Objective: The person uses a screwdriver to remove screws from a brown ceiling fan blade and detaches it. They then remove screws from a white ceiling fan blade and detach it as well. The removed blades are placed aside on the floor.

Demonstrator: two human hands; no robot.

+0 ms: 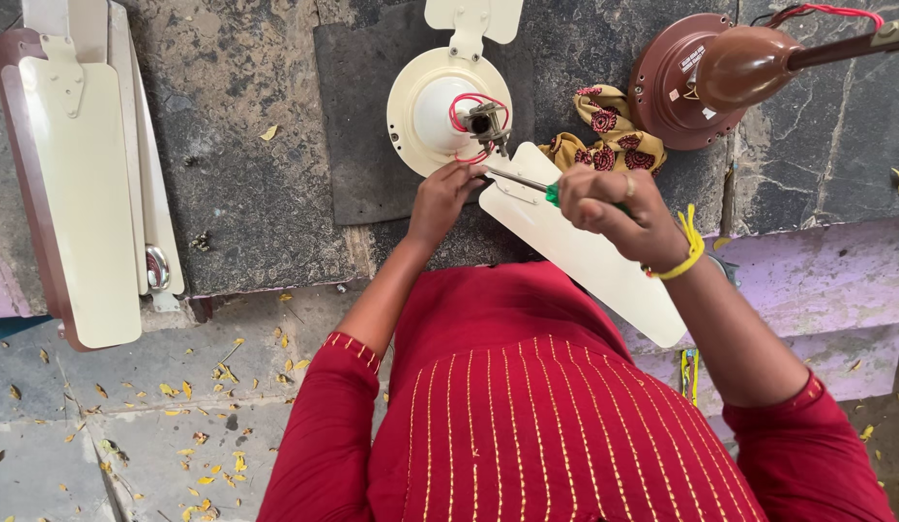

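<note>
A cream ceiling fan motor (425, 101) with red wires at its hub lies on a dark stone slab. One cream fan blade (589, 256) reaches from the motor toward me. My right hand (614, 205) is closed on a green-handled screwdriver (527, 184), whose tip points at the blade's bracket by the motor rim. My left hand (444, 193) rests its fingers at that same joint, steadying the blade's end. A yellow band circles my right wrist. I wear red sleeves.
Several loose cream and brown fan blades (77, 184) are stacked at the left. A brown fan motor (706, 77) on a rod lies at the top right beside a patterned yellow-red cloth (604, 135). Another cream blade (473, 19) sticks out at the top. The slab's front edge drops to leaf-strewn pavement.
</note>
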